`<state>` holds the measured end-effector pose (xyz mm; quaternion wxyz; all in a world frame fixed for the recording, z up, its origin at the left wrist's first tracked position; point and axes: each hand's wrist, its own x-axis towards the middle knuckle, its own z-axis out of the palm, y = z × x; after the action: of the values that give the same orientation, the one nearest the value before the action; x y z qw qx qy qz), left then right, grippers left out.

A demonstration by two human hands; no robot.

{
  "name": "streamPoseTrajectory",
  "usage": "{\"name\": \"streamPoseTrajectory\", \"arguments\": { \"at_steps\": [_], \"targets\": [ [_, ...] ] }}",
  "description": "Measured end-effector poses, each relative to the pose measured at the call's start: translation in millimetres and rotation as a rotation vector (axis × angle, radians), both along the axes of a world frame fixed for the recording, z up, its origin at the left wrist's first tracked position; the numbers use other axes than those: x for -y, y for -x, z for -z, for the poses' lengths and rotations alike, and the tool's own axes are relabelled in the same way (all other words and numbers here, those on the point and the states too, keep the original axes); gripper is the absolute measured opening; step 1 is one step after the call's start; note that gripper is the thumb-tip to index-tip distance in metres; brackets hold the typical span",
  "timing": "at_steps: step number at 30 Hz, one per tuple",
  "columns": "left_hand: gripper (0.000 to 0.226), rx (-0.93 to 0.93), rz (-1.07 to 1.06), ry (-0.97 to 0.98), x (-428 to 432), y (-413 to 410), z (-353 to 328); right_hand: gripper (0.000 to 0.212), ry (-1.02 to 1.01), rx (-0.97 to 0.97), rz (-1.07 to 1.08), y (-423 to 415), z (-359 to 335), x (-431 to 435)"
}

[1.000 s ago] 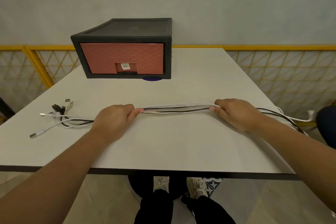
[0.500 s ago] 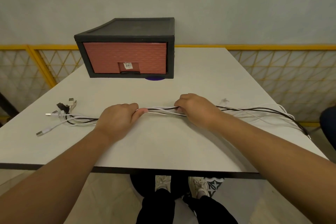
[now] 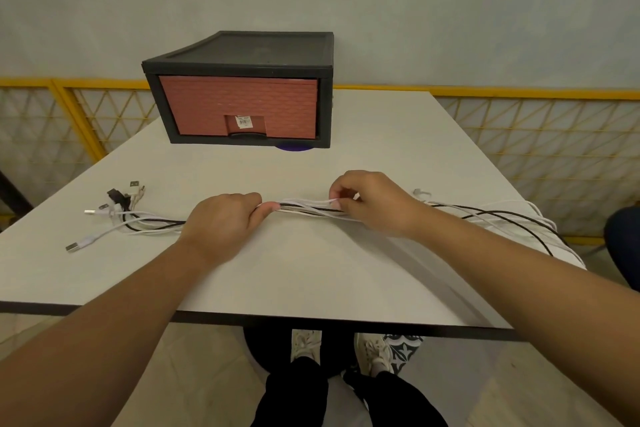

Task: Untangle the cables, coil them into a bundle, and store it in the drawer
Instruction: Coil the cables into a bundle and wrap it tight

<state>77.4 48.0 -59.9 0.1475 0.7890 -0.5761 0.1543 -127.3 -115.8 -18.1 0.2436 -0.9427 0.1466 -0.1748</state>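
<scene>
Here our cables (image 3: 304, 211) run side to side, parallel to the tabletop's (image 3: 311, 274) near edge, plugs (image 3: 119, 206) toward the left edge, slack spilling over the right. Our left hand (image 3: 225, 218) grips the bunch; our right hand (image 3: 370, 206) pinches strands just beside it, drawer (image 3: 239, 104) closed beyond both.

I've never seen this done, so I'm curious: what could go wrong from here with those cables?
1. Beyond the right hand, the cables run to the right edge of the table; their weight may drag the bunch off.
2. The loose plug ends beyond the left hand lie splayed and could snag while coiling.
3. The drawer is shut and both hands hold cables, so one must let go to open it.
</scene>
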Motion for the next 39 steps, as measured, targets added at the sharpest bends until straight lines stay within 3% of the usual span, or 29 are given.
{"name": "streamPoseTrajectory", "arguments": {
  "at_steps": [3,8,10,20,27,32,37,39],
  "targets": [
    [0.057,-0.01,-0.02,-0.008,0,-1,1,0.01,-0.073,-0.017,-0.012,3,-8,-2],
    [0.063,0.005,-0.002,-0.035,0,-1,1,0.019,0.309,-0.286,-0.065,23,-19,7],
    [0.059,-0.008,0.0,-0.048,1,0,0,0.018,0.373,-0.327,-0.057,29,-23,11],
    [0.067,-0.055,-0.025,0.01,-1,-4,4,0.015,0.149,-0.268,0.11,72,-28,60],
    [0.067,-0.068,-0.021,0.033,0,-6,5,0.016,0.099,-0.241,0.289,97,-27,86],
    [0.06,-0.079,-0.039,0.033,-1,-5,4,0.019,0.124,-0.293,0.356,105,-14,97],
    [0.061,-0.078,-0.049,0.033,0,-3,3,0.02,0.344,-0.515,0.403,108,-6,101],
    [0.061,-0.079,-0.042,0.034,0,-2,2,0.024,0.333,-0.444,0.422,99,-9,96]
  ]
}}
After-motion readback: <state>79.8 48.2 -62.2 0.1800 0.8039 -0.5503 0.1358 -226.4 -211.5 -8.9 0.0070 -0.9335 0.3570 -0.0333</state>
